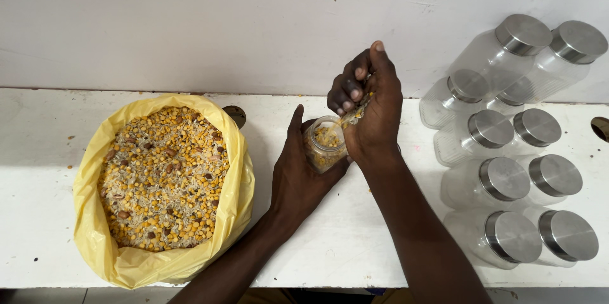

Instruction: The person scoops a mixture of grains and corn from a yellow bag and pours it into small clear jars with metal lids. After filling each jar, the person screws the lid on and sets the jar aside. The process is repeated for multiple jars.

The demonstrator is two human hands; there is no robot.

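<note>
A small clear jar stands open on the white shelf, partly filled with a yellow grain mix. My left hand wraps around the jar's left side and steadies it. My right hand is cupped just above the jar's mouth, fingers closed on a handful of the mix, and grains trickle from it into the jar. To the left sits a yellow plastic bag, open at the top and full of mixed rice, yellow split lentils and brown nuts.
Several empty clear jars with brushed metal lids stand packed together at the right end of the shelf. A white wall rises behind it. A round hole shows behind the bag, another at the right edge.
</note>
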